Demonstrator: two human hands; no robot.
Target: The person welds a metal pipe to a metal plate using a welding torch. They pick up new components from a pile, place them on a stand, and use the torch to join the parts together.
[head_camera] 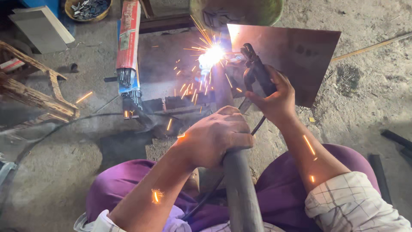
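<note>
**Kid:** What are your hands doing?

**Me:** My left hand (214, 137) is wrapping tight around a long grey metal pipe (240, 189). The pipe is running from between my knees up toward the bright white spark (213, 55). My hand is hiding the middle of it.

**Kid:** And the other one?

**Me:** My right hand (274, 99) is gripping a black welding holder (256, 68). My fingers are closing all the way around its handle.

**Kid:** What is at the tip?

**Me:** I cannot tell. The light is too bright there, and it is washing out the top of the pipe too.

**Kid:** What is that big flat thing?

**Me:** A brown flat metal sheet (296, 56) is standing just behind my right hand. The glow is hiding its left corner.

**Kid:** And the red thing?

**Me:** A red packet of thin grey welding rods (128, 47) is lying on the dusty floor, to the left of the sparks. A green round tub (262, 10) is getting cut off at the top edge.
</note>
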